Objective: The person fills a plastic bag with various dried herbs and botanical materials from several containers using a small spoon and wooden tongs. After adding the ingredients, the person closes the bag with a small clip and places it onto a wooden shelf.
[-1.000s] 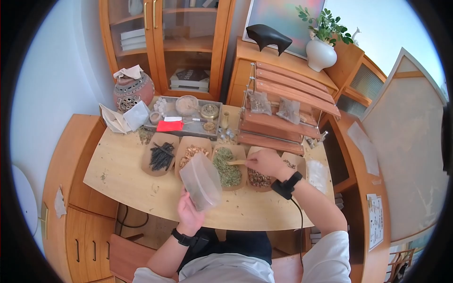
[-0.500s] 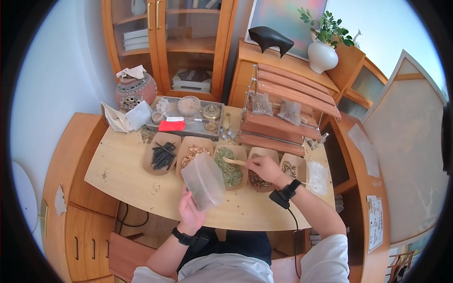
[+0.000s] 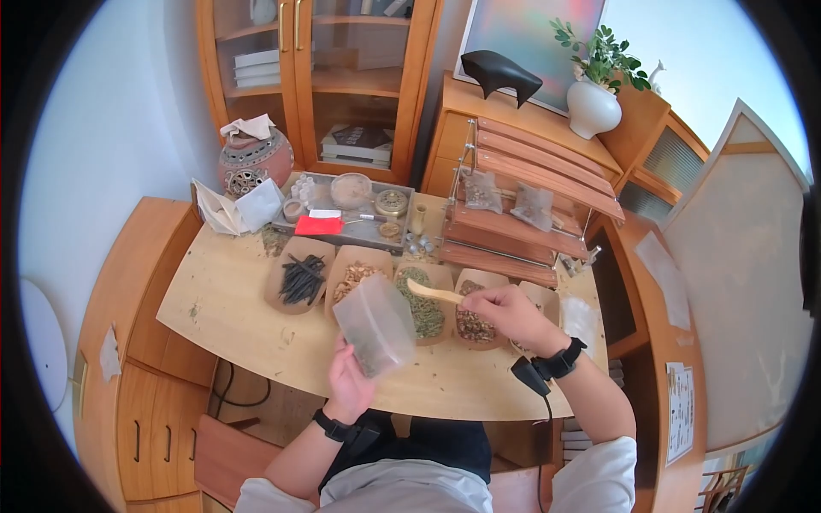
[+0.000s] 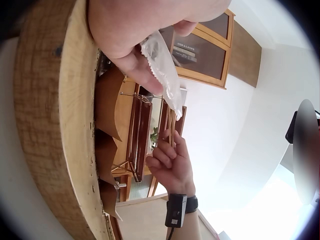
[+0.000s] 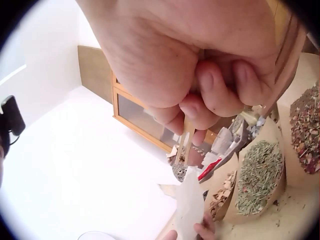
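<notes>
My left hand (image 3: 351, 381) grips a translucent plastic bag (image 3: 375, 325) near its lower part, with some dark bits at its bottom; the bag hangs over the front of the paper trays. My right hand (image 3: 511, 316) pinches a light wooden scoop (image 3: 434, 292), its tip above the tray of green dried herb (image 3: 421, 315). In the left wrist view the bag (image 4: 164, 70) shows its serrated edge, with the scoop (image 4: 172, 125) close beyond it. The right wrist view has the right hand's fingers curled round the handle, and the green herb (image 5: 260, 175) below at the right.
Paper trays of black sticks (image 3: 303, 279), tan chips (image 3: 357, 275) and reddish mix (image 3: 475, 327) flank the herb. Behind stand a grey tray (image 3: 342, 239) of small vessels and a wooden rack (image 3: 513, 224). A clear bag (image 3: 580, 318) lies at right.
The right hand has moved right and the scoop has risen off the green herb, its tip now higher. The left hand and bag have shifted slightly right; the whole view has shifted a little.
</notes>
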Motion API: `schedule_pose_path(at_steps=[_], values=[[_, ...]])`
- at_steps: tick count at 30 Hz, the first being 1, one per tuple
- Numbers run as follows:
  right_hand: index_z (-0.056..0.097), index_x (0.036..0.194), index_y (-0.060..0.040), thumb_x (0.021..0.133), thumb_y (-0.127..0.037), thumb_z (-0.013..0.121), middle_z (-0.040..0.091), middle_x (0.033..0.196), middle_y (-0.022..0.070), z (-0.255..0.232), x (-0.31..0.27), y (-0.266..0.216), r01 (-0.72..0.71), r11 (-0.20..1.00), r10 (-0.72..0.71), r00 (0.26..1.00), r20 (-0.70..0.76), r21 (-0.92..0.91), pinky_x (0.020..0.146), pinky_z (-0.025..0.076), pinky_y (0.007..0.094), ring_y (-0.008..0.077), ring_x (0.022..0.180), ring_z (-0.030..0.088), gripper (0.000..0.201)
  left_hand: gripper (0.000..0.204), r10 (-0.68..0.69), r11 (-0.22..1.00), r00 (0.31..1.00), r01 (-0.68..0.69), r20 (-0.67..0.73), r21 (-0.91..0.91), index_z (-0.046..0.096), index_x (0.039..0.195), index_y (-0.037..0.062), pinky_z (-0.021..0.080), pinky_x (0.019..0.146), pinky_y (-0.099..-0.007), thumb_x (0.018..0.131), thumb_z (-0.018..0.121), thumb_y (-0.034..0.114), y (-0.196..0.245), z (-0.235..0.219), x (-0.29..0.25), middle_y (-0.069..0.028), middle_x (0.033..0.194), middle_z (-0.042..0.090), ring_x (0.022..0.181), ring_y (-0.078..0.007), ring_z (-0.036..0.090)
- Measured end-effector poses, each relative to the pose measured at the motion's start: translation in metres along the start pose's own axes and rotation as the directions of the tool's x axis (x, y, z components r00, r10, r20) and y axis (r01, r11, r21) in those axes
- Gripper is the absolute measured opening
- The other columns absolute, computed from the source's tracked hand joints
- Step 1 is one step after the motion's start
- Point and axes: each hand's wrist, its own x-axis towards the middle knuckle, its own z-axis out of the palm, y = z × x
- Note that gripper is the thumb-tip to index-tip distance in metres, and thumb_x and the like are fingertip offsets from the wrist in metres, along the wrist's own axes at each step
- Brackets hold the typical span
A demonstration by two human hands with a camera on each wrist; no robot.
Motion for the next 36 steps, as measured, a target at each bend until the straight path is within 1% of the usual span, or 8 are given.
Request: schedule_pose_path(at_steps=[2, 8, 11, 15, 23, 29, 32, 36], values=[[0.073, 0.11, 0.0019, 0.099, -0.026, 0.063, 0.071, 0.083, 0.0035, 0.006, -0.003, 0.001, 0.025, 0.999, -0.027, 0.998, 0.053, 0.028, 0.067, 0.048, 0.0285, 0.0079, 0.072, 0.056, 0.031, 0.056, -0.013, 1.0, 1.0, 0.013, 0.006, 0.0, 0.037, 0.148, 0.0104, 0.034, 0.116, -0.0484, 0.095, 0.047, 0.028, 0.0, 0.0, 0.0, -0.0098, 0.147, 0.047, 0.139, -0.0284, 0.043], [0.072, 0.108, 0.0008, 0.1, -0.024, 0.063, 0.064, 0.077, -0.0005, 0.018, -0.014, -0.019, 0.034, 0.968, -0.013, 0.997, 0.082, -0.248, 0.064, 0.045, 0.0237, 0.0048, 0.07, 0.052, 0.028, 0.058, -0.007, 1.0, 1.0, 0.007, -0.002, 0.001, 0.035, 0.149, 0.0092, 0.034, 0.116, -0.0473, 0.095, 0.047, 0.028, 0.0, 0.002, -0.001, -0.0099, 0.148, 0.046, 0.139, -0.0276, 0.043], [0.072, 0.11, 0.0011, 0.098, -0.027, 0.064, 0.067, 0.073, 0.0078, 0.019, -0.021, -0.019, 0.125, 0.982, -0.125, 0.992, 0.014, -0.142, 0.061, 0.046, 0.0289, 0.0101, 0.064, 0.054, 0.032, 0.058, -0.008, 1.0, 1.0, 0.008, 0.004, 0.006, 0.035, 0.149, 0.0093, 0.034, 0.116, -0.0471, 0.095, 0.047, 0.028, 0.001, 0.003, -0.001, -0.0097, 0.148, 0.046, 0.139, -0.0277, 0.043], [0.071, 0.11, 0.0008, 0.097, -0.027, 0.064, 0.065, 0.072, 0.0114, 0.006, -0.03, -0.023, 0.047, 0.975, -0.061, 0.996, -0.06, -0.217, 0.063, 0.048, 0.0305, 0.0127, 0.064, 0.056, 0.032, 0.058, -0.007, 1.0, 1.0, 0.007, -0.008, -0.005, 0.035, 0.149, 0.0102, 0.034, 0.116, -0.0483, 0.095, 0.047, 0.029, -0.001, 0.0, -0.001, -0.0098, 0.148, 0.046, 0.139, -0.0283, 0.043], [0.074, 0.099, -0.0006, 0.094, -0.036, 0.063, 0.065, 0.07, 0.0198, -0.001, -0.016, 0.034, -0.228, 0.84, 0.188, 0.974, -0.129, -0.492, 0.065, 0.049, 0.0375, 0.0282, 0.062, 0.06, 0.037, 0.057, -0.023, 0.998, 1.0, 0.023, 0.001, -0.055, 0.036, 0.148, 0.0101, 0.034, 0.116, -0.049, 0.095, 0.047, 0.028, 0.0, -0.003, 0.0, -0.0101, 0.147, 0.046, 0.139, -0.0288, 0.043], [0.074, 0.096, 0.0, 0.094, -0.036, 0.063, 0.066, 0.072, 0.0199, 0.017, 0.0, 0.017, -0.291, 0.919, 0.27, 0.956, -0.115, -0.264, 0.068, 0.051, 0.0352, 0.0274, 0.065, 0.063, 0.038, 0.059, -0.013, 0.999, 1.0, 0.012, -0.014, -0.052, 0.035, 0.148, 0.0091, 0.034, 0.116, -0.047, 0.092, 0.048, 0.025, 0.0, -0.005, 0.0, -0.01, 0.147, 0.046, 0.139, -0.028, 0.043], [0.075, 0.095, -0.0012, 0.095, -0.035, 0.06, 0.067, 0.073, 0.0203, 0.024, 0.016, 0.03, -0.247, 0.908, 0.231, 0.969, -0.087, -0.339, 0.069, 0.052, 0.0362, 0.0295, 0.067, 0.066, 0.037, 0.061, -0.023, 0.999, 1.0, 0.022, -0.005, -0.049, 0.034, 0.148, 0.0082, 0.034, 0.116, -0.0468, 0.09, 0.049, 0.023, 0.003, -0.003, 0.0, -0.0098, 0.147, 0.046, 0.138, -0.0277, 0.043], [0.074, 0.09, -0.0047, 0.095, -0.035, 0.058, 0.069, 0.076, 0.0198, 0.042, 0.022, 0.036, -0.138, 0.796, 0.049, 0.985, -0.164, -0.589, 0.067, 0.055, 0.0416, 0.0352, 0.071, 0.068, 0.035, 0.064, -0.015, 0.998, 1.0, 0.016, 0.017, -0.06, 0.034, 0.148, 0.0075, 0.035, 0.115, -0.0465, 0.087, 0.05, 0.022, 0.002, -0.005, 0.001, -0.0097, 0.146, 0.046, 0.138, -0.0277, 0.043]])
